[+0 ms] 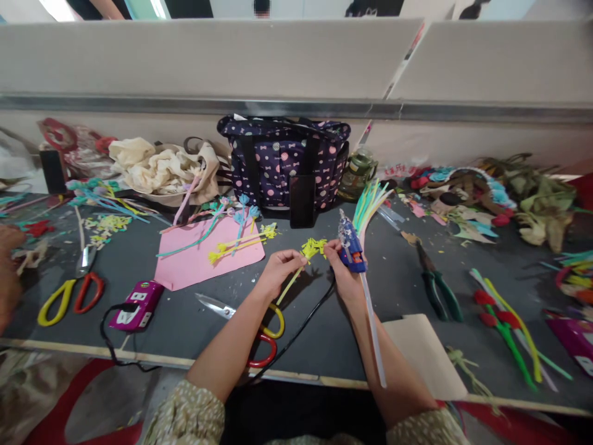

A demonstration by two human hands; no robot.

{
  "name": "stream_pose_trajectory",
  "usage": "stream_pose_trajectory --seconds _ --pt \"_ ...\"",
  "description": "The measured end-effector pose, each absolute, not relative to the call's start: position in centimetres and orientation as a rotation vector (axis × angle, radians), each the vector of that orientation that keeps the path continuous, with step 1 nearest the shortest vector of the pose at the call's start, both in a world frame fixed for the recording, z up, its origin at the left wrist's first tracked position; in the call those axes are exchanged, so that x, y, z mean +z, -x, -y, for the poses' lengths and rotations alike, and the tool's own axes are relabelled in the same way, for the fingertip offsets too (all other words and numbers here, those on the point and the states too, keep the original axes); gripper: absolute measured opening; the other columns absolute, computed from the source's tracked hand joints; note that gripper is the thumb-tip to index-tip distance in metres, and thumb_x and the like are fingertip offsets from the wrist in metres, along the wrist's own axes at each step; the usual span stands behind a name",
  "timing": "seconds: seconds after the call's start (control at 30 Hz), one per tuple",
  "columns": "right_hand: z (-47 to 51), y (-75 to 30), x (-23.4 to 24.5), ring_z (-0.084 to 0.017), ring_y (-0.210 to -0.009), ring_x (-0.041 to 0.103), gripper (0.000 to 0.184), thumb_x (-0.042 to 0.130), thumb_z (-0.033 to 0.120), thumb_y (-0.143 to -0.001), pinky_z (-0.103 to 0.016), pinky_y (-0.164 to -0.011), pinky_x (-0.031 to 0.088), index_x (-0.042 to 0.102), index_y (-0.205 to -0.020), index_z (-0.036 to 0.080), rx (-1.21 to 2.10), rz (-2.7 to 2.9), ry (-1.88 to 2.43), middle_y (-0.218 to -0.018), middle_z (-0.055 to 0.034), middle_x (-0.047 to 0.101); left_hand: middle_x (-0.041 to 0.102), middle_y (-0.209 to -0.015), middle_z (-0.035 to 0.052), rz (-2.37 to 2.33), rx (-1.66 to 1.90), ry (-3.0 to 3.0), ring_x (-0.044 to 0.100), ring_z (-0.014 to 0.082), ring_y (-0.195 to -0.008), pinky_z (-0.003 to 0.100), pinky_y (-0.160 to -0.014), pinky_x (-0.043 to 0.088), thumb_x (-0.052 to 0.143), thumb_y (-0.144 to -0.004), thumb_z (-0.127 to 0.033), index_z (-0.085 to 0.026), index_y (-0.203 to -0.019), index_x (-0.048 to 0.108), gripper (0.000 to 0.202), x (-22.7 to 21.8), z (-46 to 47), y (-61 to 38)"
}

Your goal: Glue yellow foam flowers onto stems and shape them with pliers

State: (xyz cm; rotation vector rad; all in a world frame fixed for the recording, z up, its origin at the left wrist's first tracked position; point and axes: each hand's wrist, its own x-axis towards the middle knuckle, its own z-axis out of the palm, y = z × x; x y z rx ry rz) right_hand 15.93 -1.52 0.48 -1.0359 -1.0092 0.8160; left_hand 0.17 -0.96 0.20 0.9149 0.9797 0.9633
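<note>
My left hand (278, 275) pinches the pale yellow stem (291, 285) of a small craft flower just under its bloom. The fringed yellow bloom (312, 248) lies between both hands, and the right fingertips touch its edge. In my right hand (346, 281) is a blue hot glue gun (353, 254), its nozzle tilted up and away. A long clear glue stick (373, 337) sticks out of its back, over the forearm. Scissors (267, 334) with yellow and red handles lie partly hidden below my left forearm.
Finished yellow flowers (231, 247) rest on a pink sheet (178, 272). Pliers (435, 284) and brown card (424, 352) lie at right. A phone (302, 201) leans on a dark patterned bag (282, 161). A black cord (308, 315) crosses the table. Another person's hand (9, 247) shows far left.
</note>
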Motion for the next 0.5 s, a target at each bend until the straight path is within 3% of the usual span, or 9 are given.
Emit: stream_pose_trajectory --seconds 0.27,0.5 --pt "2.30 -15.44 0.65 -0.017 -0.078 0.060 0.021 0.073 0.029 -0.077 -0.035 -0.080 0.050 0.053 -0.073 0.021 0.853 1.038 1.061 -0.083 -0.0008 0.062 0.058 -0.074 0.0010 -1.208 1.465 -1.226 0.052 0.0133 -0.072 0.024 -0.069 0.042 0.069 -0.077 -0.037 -0.019 -0.072 0.067 0.019 1.26 1.51 0.04" --pt "2.63 -15.22 1.02 -0.018 -0.081 0.061 0.020 0.072 0.027 -0.079 -0.037 -0.085 0.049 0.053 -0.073 0.023 0.956 1.020 1.091 -0.082 -0.0002 0.062 0.059 -0.074 0.0024 -1.236 1.493 -1.220 0.053 0.0151 -0.072 0.027 -0.070 0.042 0.069 -0.078 -0.034 -0.020 -0.072 0.068 0.015 1.23 1.41 0.05"
